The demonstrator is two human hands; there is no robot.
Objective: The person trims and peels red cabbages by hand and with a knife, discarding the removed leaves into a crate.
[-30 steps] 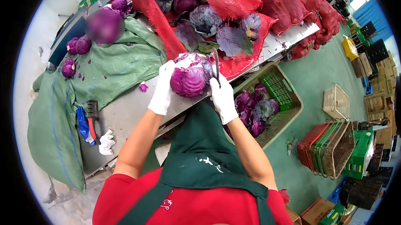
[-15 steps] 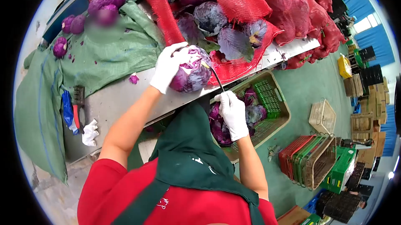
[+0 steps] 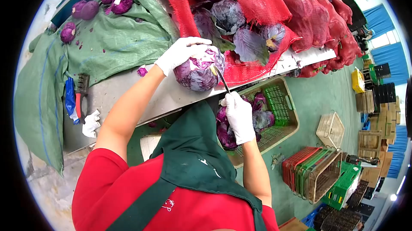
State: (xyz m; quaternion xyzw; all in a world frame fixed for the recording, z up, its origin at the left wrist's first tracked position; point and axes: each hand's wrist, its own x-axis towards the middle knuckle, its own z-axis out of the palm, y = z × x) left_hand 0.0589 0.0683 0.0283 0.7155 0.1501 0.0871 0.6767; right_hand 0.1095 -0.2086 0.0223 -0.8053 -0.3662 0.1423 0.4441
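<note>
Left hand (image 3: 182, 55): gripping the cabbage (image 3: 198, 76)
Right hand (image 3: 239, 117): closed around a knife (image 3: 222, 81), blade against cabbage
Crate (image 3: 295, 121): below right hand

- The left hand (image 3: 182, 54) moved from the left side of the cabbage (image 3: 201, 73) to its far top.
- The cabbage turned, bringing darker leaves (image 3: 194, 80) near.
- The right hand (image 3: 238, 117) drew back, its knife (image 3: 223, 81) slanting left.

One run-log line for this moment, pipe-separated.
left hand: on purple cabbage, near table edge | right hand: holding knife, blade at cabbage's right side | crate: purple leaves inside
</note>
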